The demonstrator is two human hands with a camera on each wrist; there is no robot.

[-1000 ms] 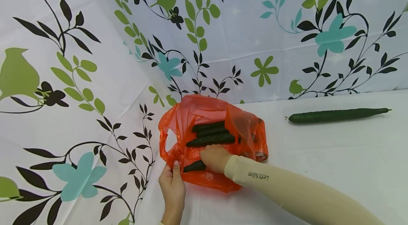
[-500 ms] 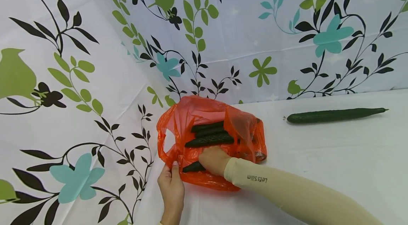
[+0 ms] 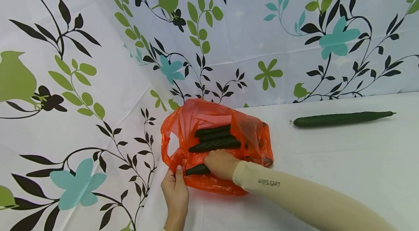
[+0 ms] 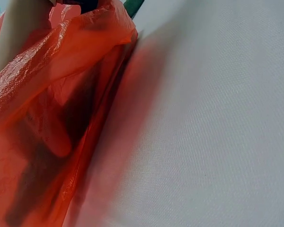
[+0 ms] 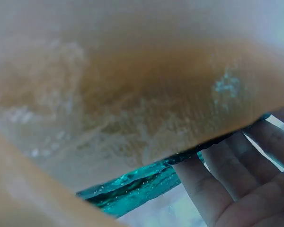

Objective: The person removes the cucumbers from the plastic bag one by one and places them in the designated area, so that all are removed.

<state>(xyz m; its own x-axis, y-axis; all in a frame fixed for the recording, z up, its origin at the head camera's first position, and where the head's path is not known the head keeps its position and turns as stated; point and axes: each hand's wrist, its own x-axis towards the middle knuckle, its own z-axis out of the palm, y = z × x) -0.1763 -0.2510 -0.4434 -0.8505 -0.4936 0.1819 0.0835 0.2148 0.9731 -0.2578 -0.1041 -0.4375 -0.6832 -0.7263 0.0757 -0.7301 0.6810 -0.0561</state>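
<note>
The right hand (image 3: 220, 163) is gripping a slender, dark-green cucumber (image 3: 197, 170) inside a crumpled, translucent red plastic bag (image 3: 207, 111); the left hand (image 3: 176, 192) is pinching the bag's edge. Both are staying nearly as before.

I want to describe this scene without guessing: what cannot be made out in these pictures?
Head view: the right hand hides part of the nearest cucumber.
Head view: the red bag obscures the right ends of the other bagged cucumbers.
Head view: the bottom edge cuts off the left forearm.
Left wrist view: through the red bag, the dark shapes are unclear.
Right wrist view: the brownish surface is too blurred to identify.
</note>
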